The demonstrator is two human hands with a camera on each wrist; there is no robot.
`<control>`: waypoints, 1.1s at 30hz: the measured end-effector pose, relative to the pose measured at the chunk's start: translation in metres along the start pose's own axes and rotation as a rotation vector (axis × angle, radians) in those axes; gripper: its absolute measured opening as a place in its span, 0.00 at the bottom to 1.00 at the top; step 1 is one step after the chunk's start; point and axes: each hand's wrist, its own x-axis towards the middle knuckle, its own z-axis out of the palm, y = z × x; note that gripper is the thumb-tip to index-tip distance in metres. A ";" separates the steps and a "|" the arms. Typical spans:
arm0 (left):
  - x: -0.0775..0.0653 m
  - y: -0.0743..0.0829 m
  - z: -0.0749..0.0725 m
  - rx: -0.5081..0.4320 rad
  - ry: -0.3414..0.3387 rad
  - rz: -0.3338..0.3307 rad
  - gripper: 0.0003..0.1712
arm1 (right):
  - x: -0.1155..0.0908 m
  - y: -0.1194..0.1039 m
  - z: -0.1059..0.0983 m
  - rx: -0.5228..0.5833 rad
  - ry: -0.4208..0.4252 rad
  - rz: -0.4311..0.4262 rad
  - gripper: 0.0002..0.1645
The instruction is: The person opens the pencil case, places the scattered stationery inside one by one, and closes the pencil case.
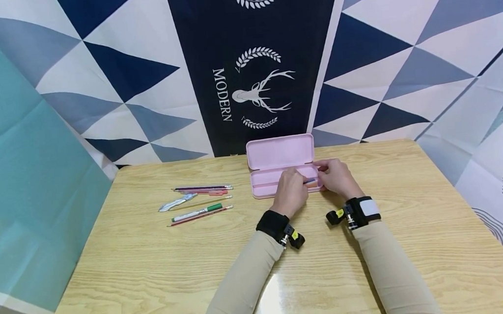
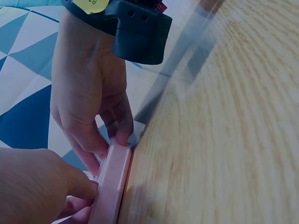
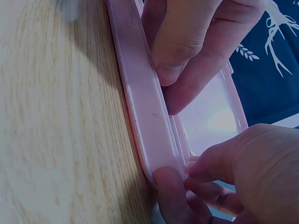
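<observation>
Right hand pinches the pink case; left hand is inside, its hold hidden.

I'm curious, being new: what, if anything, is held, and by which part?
The right hand holds the pink case by its right end; whether the left hand holds anything is hidden.

The head view looked forward and down from farther back; the wrist views, close and tipped sideways, shared the case, lower left and central respectively.
</observation>
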 end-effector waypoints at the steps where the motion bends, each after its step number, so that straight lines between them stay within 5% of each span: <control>1: 0.000 0.000 0.000 -0.008 -0.005 -0.003 0.13 | 0.000 0.000 0.000 0.000 0.001 0.000 0.26; 8: 0.001 -0.002 -0.002 -0.053 -0.029 -0.030 0.12 | 0.000 0.001 0.001 -0.009 0.008 -0.009 0.25; 18: 0.003 -0.003 -0.006 -0.030 0.011 0.041 0.11 | 0.000 0.000 0.001 -0.013 0.006 -0.004 0.26; 33: 0.006 -0.007 -0.024 -0.049 0.015 0.013 0.14 | 0.000 0.001 0.001 -0.011 -0.010 0.015 0.26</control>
